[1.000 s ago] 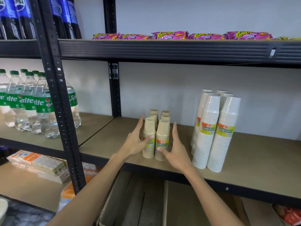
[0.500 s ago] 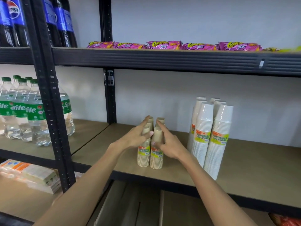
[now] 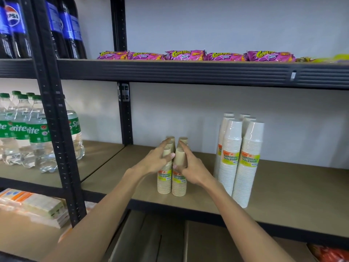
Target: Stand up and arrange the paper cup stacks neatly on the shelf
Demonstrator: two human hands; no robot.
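Paper cup stacks [image 3: 238, 167], tall and white, stand in a tight cluster right of the middle of the wooden shelf [image 3: 292, 195], the front pair close to its front edge. Left of them and apart, the shorter brown cup stacks [image 3: 164, 186] stand upright, touching one another, also near the front edge. The left hand [image 3: 154, 163] has its fingers [image 3: 164, 144] wrapped round the top of the front left brown stack. The right hand [image 3: 192, 169] grips the front right one the same way.
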